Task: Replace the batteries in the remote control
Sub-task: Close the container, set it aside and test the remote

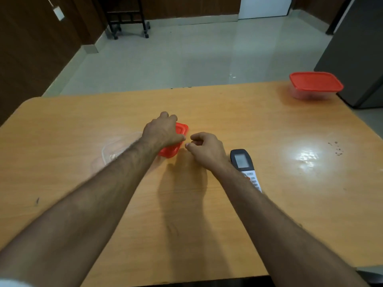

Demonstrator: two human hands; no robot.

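The remote control (242, 162) lies face up on the wooden table (269, 125), its dark display end pointing away and its lower half hidden under my right forearm. My left hand (163, 131) grips a small red lid (180, 139) from above, tilted, just right of a clear plastic container (116, 148). My right hand (207, 148) hovers close to the lid's right edge, apart from it, with fingers loosely curled and nothing visible in them. No batteries are in sight.
A larger clear container with a red lid (316, 84) stands at the table's far right corner. A grey cabinet (356, 50) rises beside that corner. A black wheeled rack (126, 17) stands on the tiled floor beyond.
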